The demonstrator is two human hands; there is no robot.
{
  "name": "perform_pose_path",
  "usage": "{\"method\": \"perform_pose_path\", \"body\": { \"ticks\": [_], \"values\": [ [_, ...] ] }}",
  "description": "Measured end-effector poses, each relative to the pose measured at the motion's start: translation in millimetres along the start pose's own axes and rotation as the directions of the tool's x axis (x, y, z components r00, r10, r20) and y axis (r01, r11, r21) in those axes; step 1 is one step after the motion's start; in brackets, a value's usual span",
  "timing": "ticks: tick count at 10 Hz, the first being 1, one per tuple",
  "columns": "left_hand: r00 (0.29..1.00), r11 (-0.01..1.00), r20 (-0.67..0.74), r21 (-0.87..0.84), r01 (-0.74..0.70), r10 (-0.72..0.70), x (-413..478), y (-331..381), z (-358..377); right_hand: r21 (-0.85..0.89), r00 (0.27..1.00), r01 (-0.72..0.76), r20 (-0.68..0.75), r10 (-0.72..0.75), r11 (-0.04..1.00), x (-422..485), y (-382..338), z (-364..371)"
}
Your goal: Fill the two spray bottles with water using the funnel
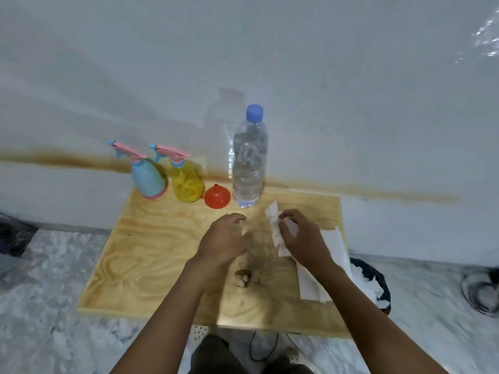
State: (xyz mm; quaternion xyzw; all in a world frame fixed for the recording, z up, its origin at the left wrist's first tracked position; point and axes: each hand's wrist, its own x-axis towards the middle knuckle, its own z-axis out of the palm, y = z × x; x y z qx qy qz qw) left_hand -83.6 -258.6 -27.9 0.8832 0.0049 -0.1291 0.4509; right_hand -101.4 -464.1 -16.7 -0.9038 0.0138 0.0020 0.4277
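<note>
A low wooden table (151,265) stands on a marbled floor against a white wall. Along its far edge stand the blue spray bottle (147,176), the yellow spray bottle (186,182), the red funnel (216,197) mouth-down and the capped water bottle (249,163), all beyond the fingertips. The left hand (225,241) hovers mid-table, fingers loosely curled and holding nothing, while the right hand (302,238) pinches a crumpled tissue (275,225); bare wood lies to the left, and flat paper sheets (334,255) reach the right edge beside a bin (375,282).
</note>
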Motion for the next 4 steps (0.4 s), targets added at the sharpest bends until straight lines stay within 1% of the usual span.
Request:
{"method": "perform_pose_path", "body": {
  "ticks": [1,2,3,4],
  "values": [
    [0.994,0.996,0.067,0.033,-0.086,0.084,1,43,34,0.019,0.998,-0.039,-0.053,0.040,0.999,-17,23,-42],
    [0.981,0.989,0.142,0.043,-0.140,0.133,3,78,73,0.049,0.989,-0.090,-0.113,0.095,0.995,-37,50,-79],
    [0.964,0.979,0.201,0.068,-0.191,0.174,0,110,116,0.065,0.971,-0.140,-0.187,0.150,0.988,-61,81,-110],
    [0.947,0.967,0.254,0.108,-0.230,0.197,0,135,160,0.114,0.931,-0.203,-0.285,0.228,0.972,-83,114,-134]
  ]
}}
